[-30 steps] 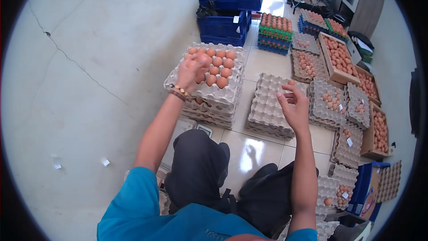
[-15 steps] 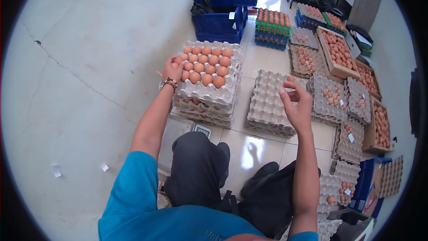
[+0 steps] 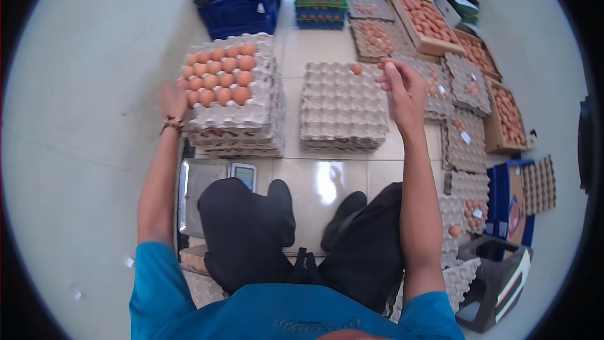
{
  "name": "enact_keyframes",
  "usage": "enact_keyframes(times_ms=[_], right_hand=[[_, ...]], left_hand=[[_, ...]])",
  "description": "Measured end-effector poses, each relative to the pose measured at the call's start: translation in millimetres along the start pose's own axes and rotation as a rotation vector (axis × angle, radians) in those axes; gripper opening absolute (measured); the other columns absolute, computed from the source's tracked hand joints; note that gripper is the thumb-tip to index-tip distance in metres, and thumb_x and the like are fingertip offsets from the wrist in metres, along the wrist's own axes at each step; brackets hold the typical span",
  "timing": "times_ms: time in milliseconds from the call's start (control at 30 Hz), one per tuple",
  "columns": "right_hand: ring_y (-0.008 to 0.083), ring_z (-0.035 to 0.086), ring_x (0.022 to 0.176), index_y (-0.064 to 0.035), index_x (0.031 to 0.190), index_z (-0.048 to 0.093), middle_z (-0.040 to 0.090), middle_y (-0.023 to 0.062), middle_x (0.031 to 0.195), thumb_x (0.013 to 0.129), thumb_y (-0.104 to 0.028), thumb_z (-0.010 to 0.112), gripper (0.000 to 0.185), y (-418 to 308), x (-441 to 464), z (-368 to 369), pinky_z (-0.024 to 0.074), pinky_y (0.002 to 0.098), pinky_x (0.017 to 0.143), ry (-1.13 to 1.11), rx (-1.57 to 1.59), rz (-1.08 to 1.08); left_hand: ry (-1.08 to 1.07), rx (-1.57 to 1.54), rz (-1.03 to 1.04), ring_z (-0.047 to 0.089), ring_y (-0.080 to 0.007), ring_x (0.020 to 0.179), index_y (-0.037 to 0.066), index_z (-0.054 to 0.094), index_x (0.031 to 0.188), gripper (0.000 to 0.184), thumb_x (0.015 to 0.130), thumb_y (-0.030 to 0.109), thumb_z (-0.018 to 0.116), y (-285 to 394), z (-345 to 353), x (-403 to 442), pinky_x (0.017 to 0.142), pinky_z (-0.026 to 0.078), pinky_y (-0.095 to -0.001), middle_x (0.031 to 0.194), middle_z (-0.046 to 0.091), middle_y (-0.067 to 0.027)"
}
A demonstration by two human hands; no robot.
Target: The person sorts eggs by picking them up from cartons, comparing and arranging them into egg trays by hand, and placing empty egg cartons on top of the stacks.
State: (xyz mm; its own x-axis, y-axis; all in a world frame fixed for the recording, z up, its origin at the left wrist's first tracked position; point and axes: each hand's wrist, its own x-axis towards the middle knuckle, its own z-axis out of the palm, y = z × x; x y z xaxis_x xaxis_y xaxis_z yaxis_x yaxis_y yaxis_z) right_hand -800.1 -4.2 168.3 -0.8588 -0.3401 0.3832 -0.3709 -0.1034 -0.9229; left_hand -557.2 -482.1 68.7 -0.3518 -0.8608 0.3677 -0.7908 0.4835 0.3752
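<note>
Brown eggs point(image 3: 212, 80) fill most of the top cardboard tray point(image 3: 233, 116) on a tall stack at the left; its front row holds no eggs. My left hand point(image 3: 173, 101) is at the left side of this stack, blurred, so its fingers are not clear. A lower stack of egg trays point(image 3: 343, 104) stands in the middle, with a single egg point(image 3: 356, 69) near its far right corner. Just right of that corner hovers my right hand point(image 3: 404, 85), its fingers loosely bent and apart, with nothing visible in them.
A digital scale point(image 3: 204, 182) lies by my left knee. Blue crates point(image 3: 239, 9) and green and blue egg trays point(image 3: 321, 3) stand at the back. Along the right are wooden boxes of eggs point(image 3: 428, 22), partly filled trays point(image 3: 465, 141) and a grey plastic stool point(image 3: 494, 283).
The camera view has shifted, moving the stacks left and up in the picture. My left hand has left the eggs for the stack's outer side. My right hand has moved away from the single egg.
</note>
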Motion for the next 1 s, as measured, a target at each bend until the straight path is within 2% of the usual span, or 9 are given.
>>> enact_keyframes(times_ms=[100, 167, 233, 333, 467, 567, 700, 833, 1000], right_hand=[[0.0104, 0.065, 0.078, 0.0000, 0.104, 0.068, 0.070, 0.0051, 0.087, 0.094, -0.023, 0.060, 0.026, 41, 34, -15, 0.0492, 0.0238, 0.065, 0.093, 0.008, 0.165], [0.0178, 0.069, 0.078, -0.0004, 0.103, 0.069, 0.072, 0.0088, 0.088, 0.090, -0.021, 0.062, 0.025, 108, 59, -19, 0.0524, 0.0296, 0.068, 0.085, -0.027, 0.319], [0.0293, 0.070, 0.089, -0.0023, 0.106, 0.067, 0.071, 0.0162, 0.096, 0.083, -0.019, 0.064, 0.028, 203, 83, -21, 0.0543, 0.0383, 0.078, -0.092, -0.648, 0.320], [0.0364, 0.063, 0.106, -0.0050, 0.116, 0.061, 0.065, 0.0192, 0.112, 0.077, -0.015, 0.067, 0.040, 247, 88, -1, 0.0510, 0.0452, 0.090, -0.302, -0.951, 0.331], [0.0331, 0.057, 0.117, -0.0096, 0.122, 0.051, 0.053, 0.0133, 0.129, 0.074, -0.010, 0.068, 0.051, 255, 112, 32, 0.0497, 0.0459, 0.095, -0.445, -1.174, 0.260], [0.0333, 0.058, 0.115, -0.0121, 0.119, 0.055, 0.059, 0.0138, 0.122, 0.074, -0.008, 0.067, 0.047, 289, 132, 36, 0.0502, 0.0460, 0.093, -0.478, -1.181, 0.002], [0.0328, 0.063, 0.106, -0.0104, 0.104, 0.068, 0.067, 0.0159, 0.108, 0.070, -0.007, 0.067, 0.034, 264, 147, 42, 0.0516, 0.0429, 0.087, -0.640, -1.224, 0.272], [0.0300, 0.068, 0.094, -0.0103, 0.106, 0.072, 0.071, 0.0131, 0.097, 0.067, -0.012, 0.076, 0.039, 279, 144, 23, 0.0521, 0.0395, 0.084, -0.389, -1.162, -0.058], [0.0165, 0.066, 0.095, -0.0034, 0.113, 0.067, 0.070, 0.0085, 0.103, 0.069, -0.010, 0.082, 0.047, 216, 130, 10, 0.0528, 0.0312, 0.086, -0.506, -0.319, 0.226]], left_hand=[[0.312, -0.150, 0.243, 0.051, -0.0372, 0.123, -0.005, 0.045, 0.137, 0.061, 0.092, 0.033, 0.059, 65, -48, -36, 0.108, 0.035, -0.0474, 0.130, 0.055, -0.0260], [0.136, -0.556, 0.383, 0.056, -0.0329, 0.118, -0.002, 0.048, 0.135, 0.053, 0.092, 0.025, 0.062, 140, -93, -79, 0.100, 0.043, -0.0421, 0.125, 0.058, -0.0221], [-0.438, -0.704, 0.485, 0.053, -0.0282, 0.124, -0.001, 0.046, 0.138, 0.052, 0.092, 0.018, 0.062, 196, -125, -120, 0.105, 0.041, -0.0376, 0.134, 0.055, -0.0172], [-0.914, -0.516, 1.016, 0.058, -0.0346, 0.118, 0.007, 0.053, 0.134, 0.052, 0.090, 0.030, 0.065, 245, -135, -180, 0.098, 0.047, -0.0414, 0.127, 0.059, -0.0201], [-1.371, -0.087, 0.878, 0.061, -0.0330, 0.107, 0.009, 0.057, 0.127, 0.051, 0.087, 0.040, 0.066, 244, -94, -245, 0.093, 0.047, -0.0451, 0.112, 0.063, -0.0167], [-0.968, 0.420, 1.056, 0.062, -0.0303, 0.101, 0.009, 0.057, 0.124, 0.049, 0.087, 0.040, 0.065, 223, -85, -267, 0.091, 0.046, -0.0436, 0.103, 0.063, -0.0135], [-1.113, -0.094, 1.040, 0.062, -0.0284, 0.100, 0.008, 0.055, 0.125, 0.047, 0.091, 0.038, 0.062, 231, -92, -252, 0.092, 0.046, -0.0395, 0.102, 0.062, -0.0122], [-0.996, -0.092, 1.075, 0.063, -0.0285, 0.099, 0.008, 0.053, 0.128, 0.047, 0.092, 0.037, 0.060, 233, -92, -247, 0.092, 0.047, -0.0404, 0.104, 0.063, -0.0133], [-0.882, -0.353, 0.819, 0.062, -0.0321, 0.104, 0.008, 0.050, 0.136, 0.050, 0.094, 0.034, 0.057, 225, -82, -219, 0.090, 0.049, -0.0437, 0.113, 0.063, -0.0174]])
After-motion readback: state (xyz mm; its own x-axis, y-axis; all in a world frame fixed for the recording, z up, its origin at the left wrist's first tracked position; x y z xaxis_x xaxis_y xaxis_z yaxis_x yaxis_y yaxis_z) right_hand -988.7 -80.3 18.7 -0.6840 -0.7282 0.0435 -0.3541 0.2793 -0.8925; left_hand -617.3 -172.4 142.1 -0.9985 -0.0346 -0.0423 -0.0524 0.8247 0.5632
